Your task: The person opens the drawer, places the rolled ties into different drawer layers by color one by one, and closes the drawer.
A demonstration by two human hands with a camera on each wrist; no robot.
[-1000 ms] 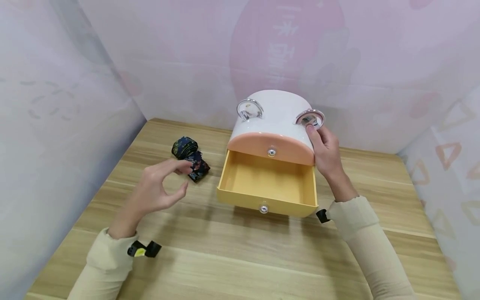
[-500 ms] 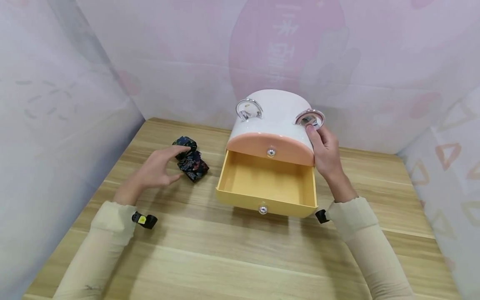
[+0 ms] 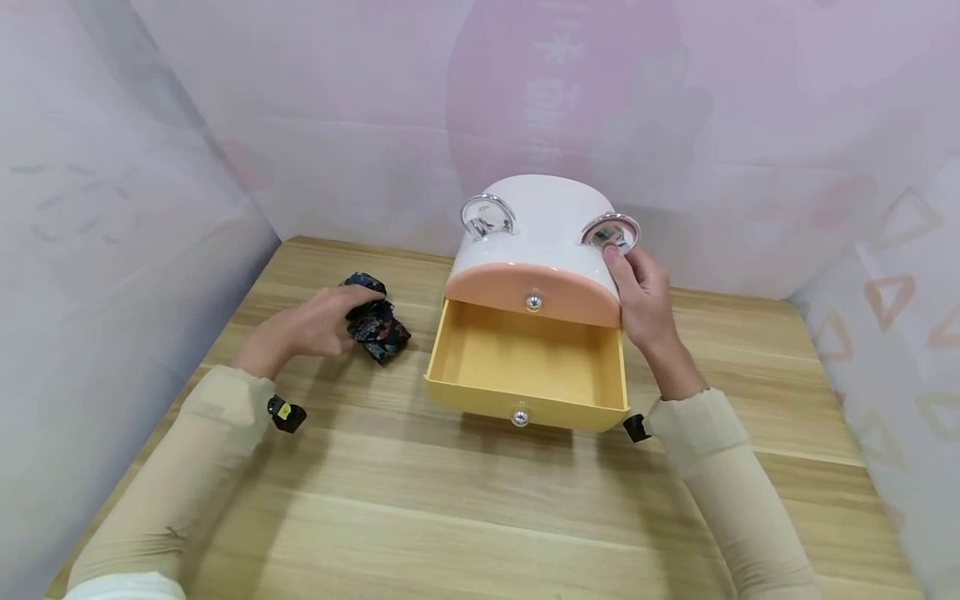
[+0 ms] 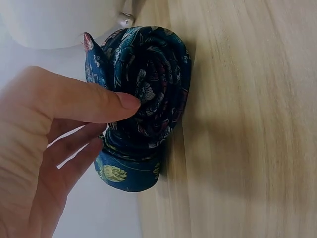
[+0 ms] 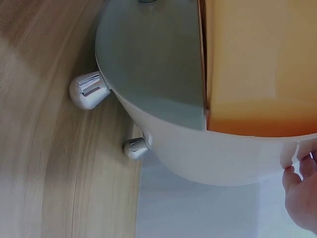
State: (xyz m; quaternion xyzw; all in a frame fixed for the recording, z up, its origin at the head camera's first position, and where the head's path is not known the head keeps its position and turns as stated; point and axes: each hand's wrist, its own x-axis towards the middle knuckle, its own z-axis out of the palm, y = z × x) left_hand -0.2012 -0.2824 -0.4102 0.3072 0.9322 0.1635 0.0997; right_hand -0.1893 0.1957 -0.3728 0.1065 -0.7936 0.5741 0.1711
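A rolled-up dark floral cloth (image 3: 378, 329) lies on the table at the left. My left hand (image 3: 318, 321) grips it; in the left wrist view the thumb (image 4: 109, 104) lies against the spiral end of the cloth roll (image 4: 158, 84), with other fingers behind. My right hand (image 3: 648, 300) holds the right side of a small white drawer box (image 3: 551, 208), thumb up by its right silver ring-shaped ear (image 3: 611, 233). In the right wrist view its fingertips (image 5: 292, 173) rest at the white wall. The box's yellow lower drawer (image 3: 525, 358) is pulled out, with nothing inside.
Above the open drawer, the peach upper drawer (image 3: 532, 287) is closed, with a round silver knob. Silver feet (image 5: 89, 90) carry the box. Printed pale walls (image 3: 360, 150) enclose the wooden table (image 3: 420, 508) at the back and sides.
My left hand has moved forward to the cloth, and its fingers have closed in around it. The right hand keeps its hold on the drawer box; the whole view has shifted slightly.
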